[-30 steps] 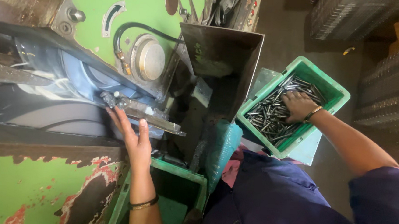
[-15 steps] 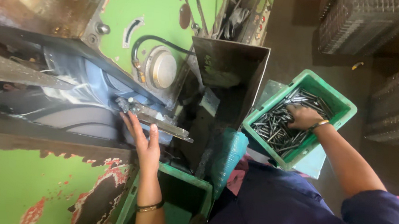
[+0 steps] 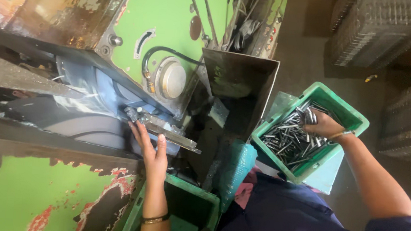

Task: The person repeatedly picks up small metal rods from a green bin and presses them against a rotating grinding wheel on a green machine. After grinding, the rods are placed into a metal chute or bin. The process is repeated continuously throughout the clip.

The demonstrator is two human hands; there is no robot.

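Note:
My left hand (image 3: 151, 151) lies flat with fingers spread against a metal guide bar (image 3: 168, 133), beside the grey grinding wheel (image 3: 82, 121) of a green machine (image 3: 173, 21). It holds nothing that I can see. My right hand (image 3: 323, 124) reaches into a green plastic bin (image 3: 355, 116) at the right and is closed around a bunch of short metal rods (image 3: 306, 115). Several more rods (image 3: 285, 143) lie loose in the bin.
A dark metal chute (image 3: 239, 77) stands between the machine and the bin. Below my left arm sits another green bin (image 3: 199, 204). Dark stacked crates (image 3: 380, 31) stand at the top right, and my blue clothing (image 3: 294, 223) fills the bottom right.
My right hand has gathered rods in the bin and closed on them. My left hand has stayed at the guide bar. The view has shifted slightly.

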